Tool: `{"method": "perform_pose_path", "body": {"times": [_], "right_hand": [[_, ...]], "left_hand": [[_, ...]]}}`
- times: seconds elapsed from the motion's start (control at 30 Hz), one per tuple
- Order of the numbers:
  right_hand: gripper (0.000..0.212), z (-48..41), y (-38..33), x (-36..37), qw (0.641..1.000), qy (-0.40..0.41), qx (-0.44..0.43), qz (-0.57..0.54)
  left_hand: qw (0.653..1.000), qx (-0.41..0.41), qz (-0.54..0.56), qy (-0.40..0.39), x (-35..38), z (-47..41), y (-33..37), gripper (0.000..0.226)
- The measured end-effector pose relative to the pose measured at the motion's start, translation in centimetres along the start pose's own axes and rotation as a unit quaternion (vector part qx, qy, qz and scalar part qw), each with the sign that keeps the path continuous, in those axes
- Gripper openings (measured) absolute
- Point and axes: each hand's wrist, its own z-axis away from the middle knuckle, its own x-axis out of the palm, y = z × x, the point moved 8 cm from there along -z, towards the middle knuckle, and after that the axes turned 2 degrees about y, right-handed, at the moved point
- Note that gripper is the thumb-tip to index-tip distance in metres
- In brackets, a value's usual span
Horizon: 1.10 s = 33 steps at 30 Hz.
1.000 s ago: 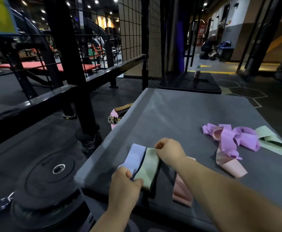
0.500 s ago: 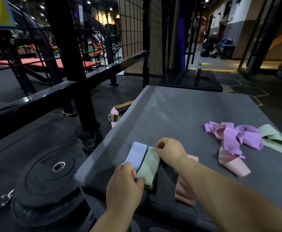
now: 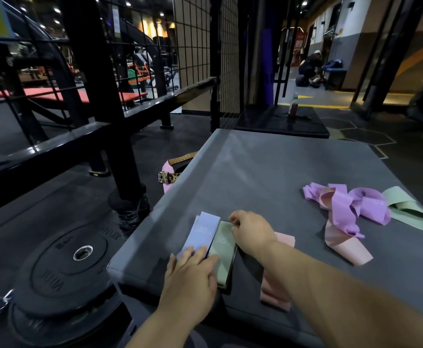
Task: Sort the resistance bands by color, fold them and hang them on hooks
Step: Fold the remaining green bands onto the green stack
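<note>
On the grey padded platform (image 3: 268, 172), the left hand (image 3: 190, 280) presses straight, close-set fingers flat on the near ends of a folded lavender band marked 20 (image 3: 201, 233) and a folded sage-green band marked 30 (image 3: 224, 254). The right hand (image 3: 251, 232) pinches the green band's far end with curled fingers. A folded pink band (image 3: 277, 290) lies just beside it, with loose purple, pink and green bands (image 3: 343, 209) well apart at the right.

A grey padded block (image 3: 268, 172) has a flat, matte top. At its near left corner three folded bands lie lengthwise, side by side. A blue band (image 3: 202, 234) marked 20 touches a green band (image 3: 224, 249) marked 30, and a pink band (image 3: 275, 295) lies just to their right, partly hidden. Well apart, toward the right edge, a purple band (image 3: 343, 204) sits crumpled, tangled with a loose pink strip (image 3: 343, 247). A pale green strip (image 3: 411, 214) trails off beside them.
</note>
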Motion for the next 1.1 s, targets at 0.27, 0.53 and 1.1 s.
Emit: {"method": "perform_pose_path", "body": {"times": [0.27,0.53,1.1], "right_hand": [[0.052,1.8,-2.0,0.8,0.993,-0.039,-0.095,0.059],[0.060,2.4,-2.4,2.0,0.984,-0.086,-0.092,0.126],[0.063,2.8,-2.3,3.7,0.966,-0.132,-0.161,0.154]], "left_hand": [[1.000,-0.001,0.002,-0.008,0.6,0.1,-0.7,0.047],[0.999,-0.008,-0.034,0.003,0.7,-0.1,-0.8,0.096],[0.998,0.006,-0.059,-0.021,2.2,0.0,-0.8,0.094]]}}
